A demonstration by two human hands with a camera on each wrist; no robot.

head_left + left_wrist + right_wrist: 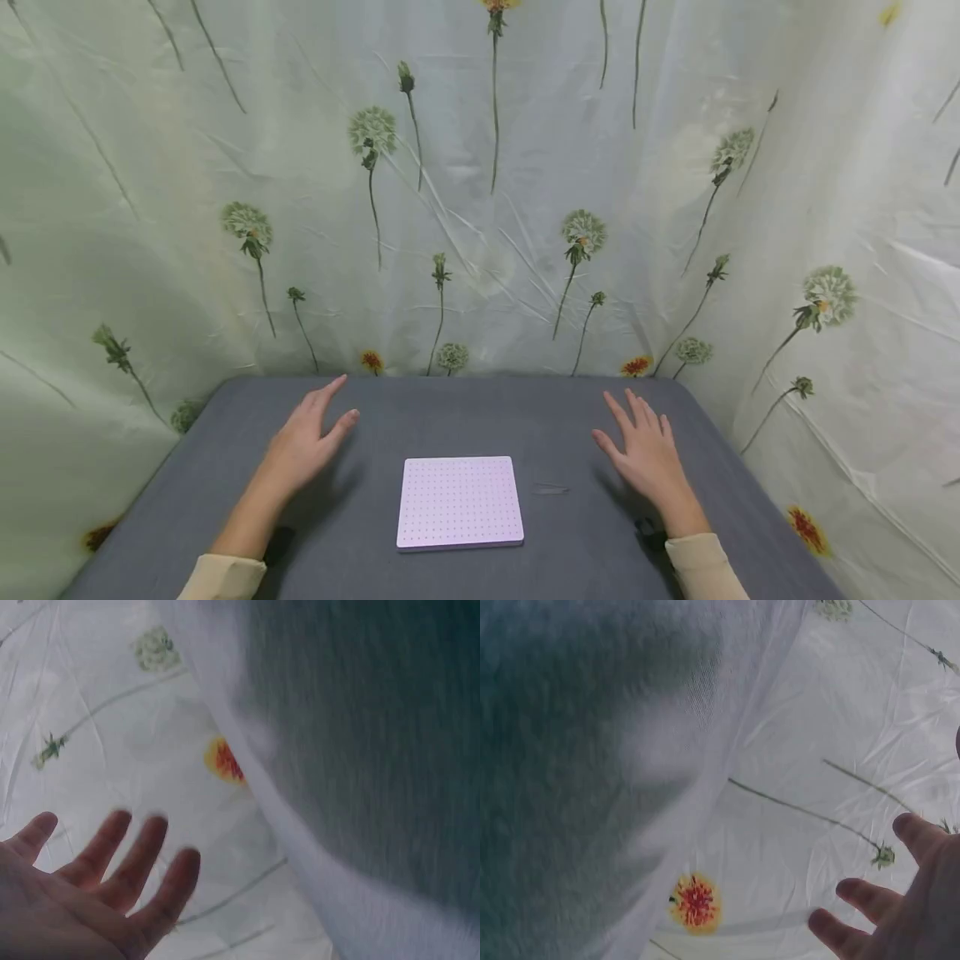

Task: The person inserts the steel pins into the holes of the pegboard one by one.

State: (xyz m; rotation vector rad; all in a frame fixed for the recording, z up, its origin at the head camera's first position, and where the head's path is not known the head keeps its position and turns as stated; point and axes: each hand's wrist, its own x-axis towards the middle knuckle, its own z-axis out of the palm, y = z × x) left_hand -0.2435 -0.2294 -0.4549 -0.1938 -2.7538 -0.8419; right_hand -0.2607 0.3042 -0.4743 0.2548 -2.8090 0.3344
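Observation:
A pale pink, dotted rectangular board (461, 502) lies flat on the dark grey table, between the two hands and touched by neither. To its left the left hand (303, 442) is held over the table with fingers spread and nothing in it; in the left wrist view the same hand (97, 900) shows relaxed, parted fingers. On the other side, the right hand (643, 454) also has its fingers spread and holds nothing. Part of that hand (900, 907) shows at the lower right of the right wrist view, fingers apart.
The grey table (465, 417) reaches back to a pale curtain (480, 233) printed with dandelions, which also hangs along both sides. A small thin mark or clear strip (551, 489) lies just right of the board; which it is, I cannot tell.

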